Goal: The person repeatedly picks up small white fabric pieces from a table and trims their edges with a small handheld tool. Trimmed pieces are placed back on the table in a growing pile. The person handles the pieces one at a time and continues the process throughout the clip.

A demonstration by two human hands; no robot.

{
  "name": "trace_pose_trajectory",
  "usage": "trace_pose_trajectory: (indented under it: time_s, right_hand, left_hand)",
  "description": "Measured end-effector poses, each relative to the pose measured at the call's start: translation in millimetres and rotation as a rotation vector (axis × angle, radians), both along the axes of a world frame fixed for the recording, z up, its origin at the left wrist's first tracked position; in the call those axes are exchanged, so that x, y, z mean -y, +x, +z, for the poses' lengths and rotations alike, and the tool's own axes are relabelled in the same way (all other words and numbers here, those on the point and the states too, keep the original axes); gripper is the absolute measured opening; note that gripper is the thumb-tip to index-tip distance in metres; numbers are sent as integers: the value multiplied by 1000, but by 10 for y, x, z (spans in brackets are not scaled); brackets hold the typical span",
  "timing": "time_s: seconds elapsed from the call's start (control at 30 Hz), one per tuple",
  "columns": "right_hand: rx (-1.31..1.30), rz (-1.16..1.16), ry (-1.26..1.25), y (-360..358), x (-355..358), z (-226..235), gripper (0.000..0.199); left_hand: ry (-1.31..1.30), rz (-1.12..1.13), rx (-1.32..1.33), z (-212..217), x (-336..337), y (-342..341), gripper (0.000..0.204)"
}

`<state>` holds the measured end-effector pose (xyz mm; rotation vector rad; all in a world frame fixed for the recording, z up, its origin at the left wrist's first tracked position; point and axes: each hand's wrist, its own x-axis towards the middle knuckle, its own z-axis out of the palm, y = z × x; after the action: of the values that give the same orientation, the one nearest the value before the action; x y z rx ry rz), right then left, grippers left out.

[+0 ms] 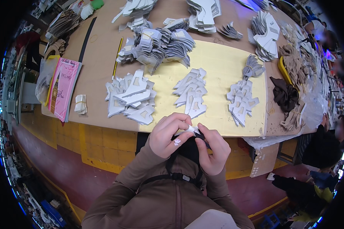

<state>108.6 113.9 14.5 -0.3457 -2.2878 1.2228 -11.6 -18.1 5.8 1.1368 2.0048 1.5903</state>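
Observation:
Close to my body at the table's near edge, my left hand [168, 134] and my right hand [214, 149] meet, both closed in a pinch on a small white cut piece [193, 130]. My fingers cover most of it. Just beyond lies the middle pile of white cut pieces [191, 89], overlapping one another, some with a cut-out window. A wider heap of similar white pieces [132, 95] lies to the left, and a narrower pile [240, 100] to the right. A tied grey bundle [252, 68] touches the far end of the right pile.
A yellow sheet [214, 63] covers part of the brown table [101, 57]. Tied grey stacks [156, 44] stand behind, beside a yellow pencil [117, 57]. At left are a pink notebook [63, 87] and a small white bundle [80, 104]. Dark cloth [284, 93] lies right. People are at both sides.

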Motion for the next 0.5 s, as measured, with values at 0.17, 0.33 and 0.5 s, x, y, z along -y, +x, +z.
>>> trace_pose_trajectory:
  time_s: [0.17,0.33,0.5]
  right_hand:
    - [-30,9,-25,3,9,-11,41]
    - [-61,18,4,-6,12,-30,38]
    - [-50,10,-11,4,29,-25,37]
  left_hand:
    - [1,3,-11,-4,4,4,14]
    - [11,9,-3,-13,9,9,14]
    - [28,22,-27,-22,7,9,14]
